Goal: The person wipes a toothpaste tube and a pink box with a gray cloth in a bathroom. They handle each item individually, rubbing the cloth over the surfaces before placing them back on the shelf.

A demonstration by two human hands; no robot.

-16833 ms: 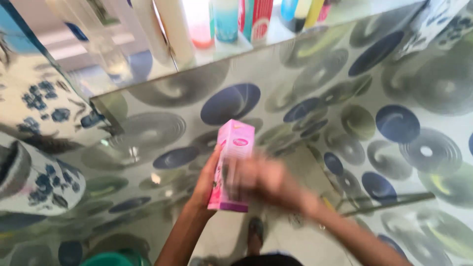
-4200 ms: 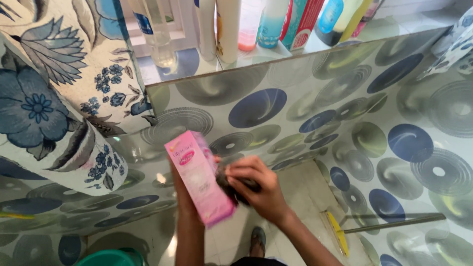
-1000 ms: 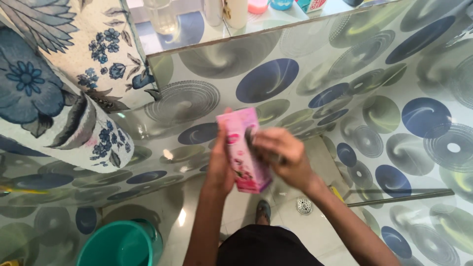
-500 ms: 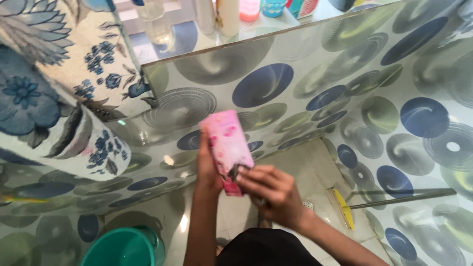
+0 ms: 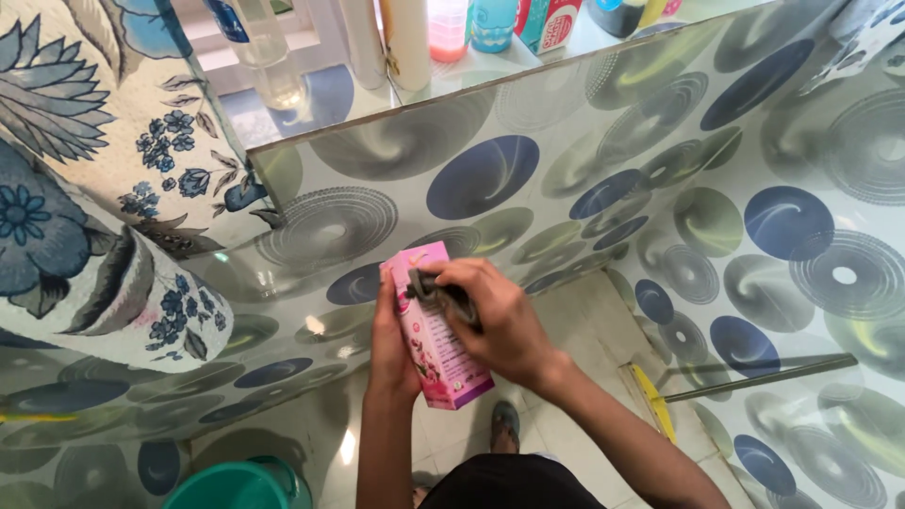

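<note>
Pink carton (image 5: 436, 332) is held upright in front of the tiled wall (image 5: 660, 179). Left hand (image 5: 391, 341) grips its back edge to steady it, while right hand (image 5: 498, 319), clenched on a dark rag (image 5: 436, 287), presses the carton's front, prob. wiping.

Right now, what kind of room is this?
Probably a bathroom or washing area: shiny tiled walls, a ledge lined with bottles, and a green bucket on the tiled floor.
</note>
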